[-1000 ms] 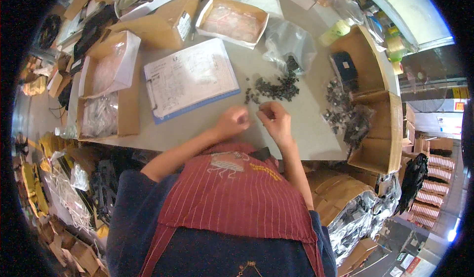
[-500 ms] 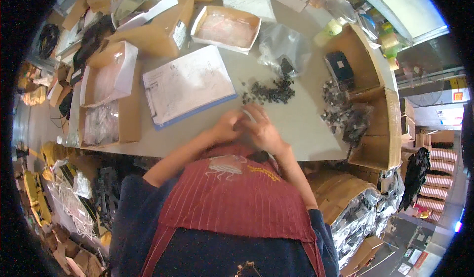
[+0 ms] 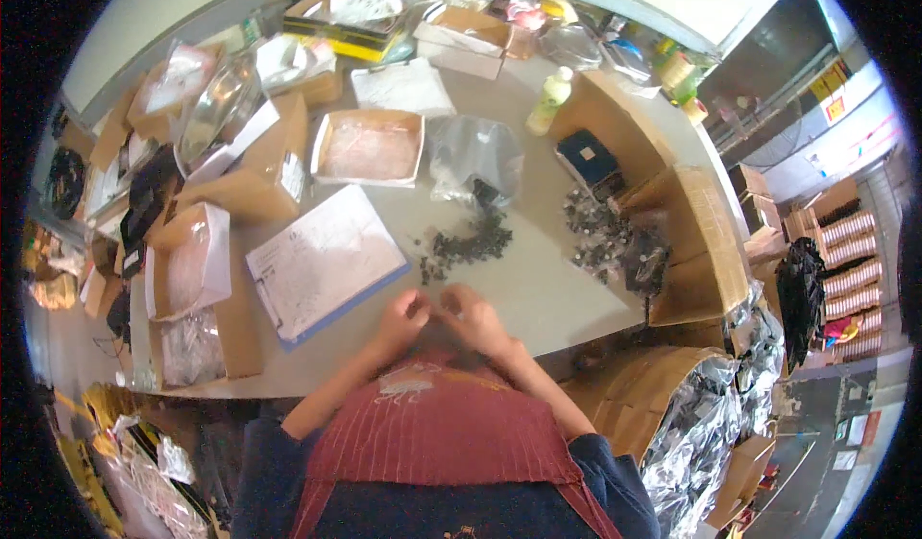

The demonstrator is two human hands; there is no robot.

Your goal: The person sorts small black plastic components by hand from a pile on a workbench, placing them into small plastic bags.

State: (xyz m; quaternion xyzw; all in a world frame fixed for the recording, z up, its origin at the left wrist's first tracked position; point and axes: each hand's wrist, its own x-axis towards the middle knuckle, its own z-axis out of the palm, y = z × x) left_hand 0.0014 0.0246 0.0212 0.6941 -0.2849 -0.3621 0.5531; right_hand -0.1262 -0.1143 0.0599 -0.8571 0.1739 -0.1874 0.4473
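My left hand [image 3: 403,316] and my right hand [image 3: 472,320] are close together at the table's near edge, in front of the maroon striped apron [image 3: 408,429]. Both have their fingers curled in, with the fingertips drawn together. Anything between them is too small or blurred to make out. Just beyond my hands lies a loose pile of small black parts [image 3: 475,241] on the grey tabletop. A clear plastic bag [image 3: 473,155] rests at the far end of that pile. To the left, a clipboard [image 3: 327,263] with a written sheet lies flat, its blue edge towards me.
Cardboard boxes [image 3: 663,241] at the right stand beside small dark and silvery parts [image 3: 595,232] and a dark blue case [image 3: 588,162]. A white tray [image 3: 369,147] of clear bags lies beyond the clipboard, near a pale green bottle [image 3: 550,100]. More boxes [image 3: 204,294] line the left.
The head view has tilted up, so the table sits lower and further left in it. My hands, overlapping before, now show a small gap between them.
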